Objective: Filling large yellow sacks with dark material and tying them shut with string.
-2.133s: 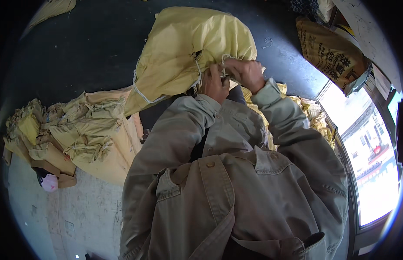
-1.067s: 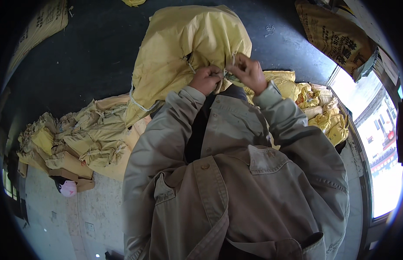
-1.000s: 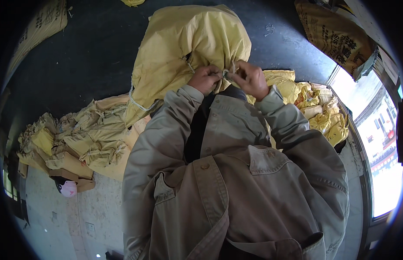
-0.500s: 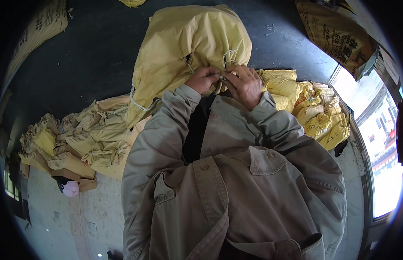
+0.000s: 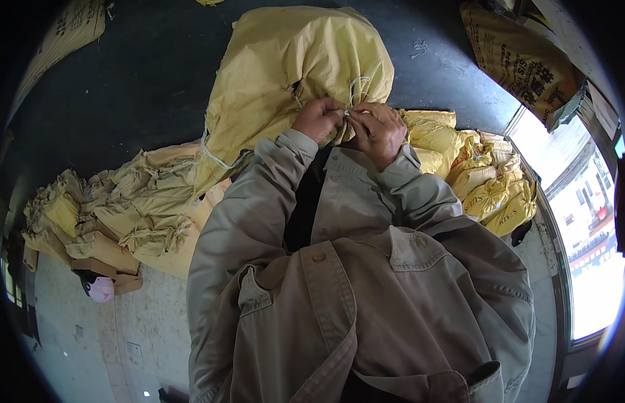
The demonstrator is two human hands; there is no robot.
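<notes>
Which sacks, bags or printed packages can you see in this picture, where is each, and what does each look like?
Big sack: centre top, bulging, yellow, its neck pinched by the left hand and right hand.
Small bags: left pile, crumpled, yellow, tied.
Small bags: right pile, yellow.
Printed sack: upper right, flat, brown with dark print.

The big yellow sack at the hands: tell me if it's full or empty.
Full: the big yellow sack bulges upright, its neck gathered under both hands.
</notes>
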